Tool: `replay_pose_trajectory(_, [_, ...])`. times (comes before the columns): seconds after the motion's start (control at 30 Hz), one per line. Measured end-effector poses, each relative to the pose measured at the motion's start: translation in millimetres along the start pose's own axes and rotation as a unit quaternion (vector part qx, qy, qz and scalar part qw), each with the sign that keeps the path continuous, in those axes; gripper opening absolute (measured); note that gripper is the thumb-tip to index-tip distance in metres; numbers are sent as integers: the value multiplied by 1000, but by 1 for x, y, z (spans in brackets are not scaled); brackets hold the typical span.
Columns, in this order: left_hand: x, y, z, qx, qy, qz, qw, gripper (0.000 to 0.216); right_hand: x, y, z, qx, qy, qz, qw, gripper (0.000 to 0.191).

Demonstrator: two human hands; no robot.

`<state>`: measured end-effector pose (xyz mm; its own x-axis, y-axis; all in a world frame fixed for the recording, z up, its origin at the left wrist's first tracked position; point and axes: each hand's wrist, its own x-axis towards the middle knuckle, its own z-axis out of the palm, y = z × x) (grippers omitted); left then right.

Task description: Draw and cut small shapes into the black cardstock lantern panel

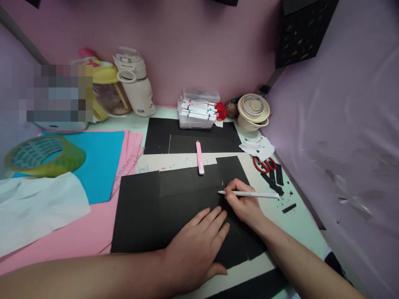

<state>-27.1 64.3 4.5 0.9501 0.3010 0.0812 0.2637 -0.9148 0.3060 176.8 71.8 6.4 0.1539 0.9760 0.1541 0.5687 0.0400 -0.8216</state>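
Observation:
My left hand [196,249] lies flat, fingers stretched out, pressing on a sheet of black paper [146,207] in front of me. My right hand [243,203] is closed round a white pen [249,194], whose tip touches the black paper near a short white mark. A pink utility knife [200,157] lies just beyond the black sheet on a cream board [174,162].
Pink and blue paper sheets [102,162] and a roll of green tape [43,155] lie left. A box of markers [198,112], two bottles, a round cream container [253,110] and another black sheet [190,137] stand at the back. Red scissors [264,164] and black scraps lie right.

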Motion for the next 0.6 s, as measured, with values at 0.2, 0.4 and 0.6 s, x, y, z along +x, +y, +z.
replay_pose_trajectory(0.2, [-1, 0, 3, 1, 8, -1, 1000, 76, -2, 1, 0, 10, 3, 12, 1000, 19])
replay_pose_trajectory(0.4, [-1, 0, 3, 7, 9, -2, 1000, 77, -3, 0, -2, 16, -21, 3, 1000, 20])
replay_pose_trajectory(0.6, [-1, 0, 1, -4, 4, -5, 1000, 76, -3, -3, -2, -8, -37, -12, 999, 19])
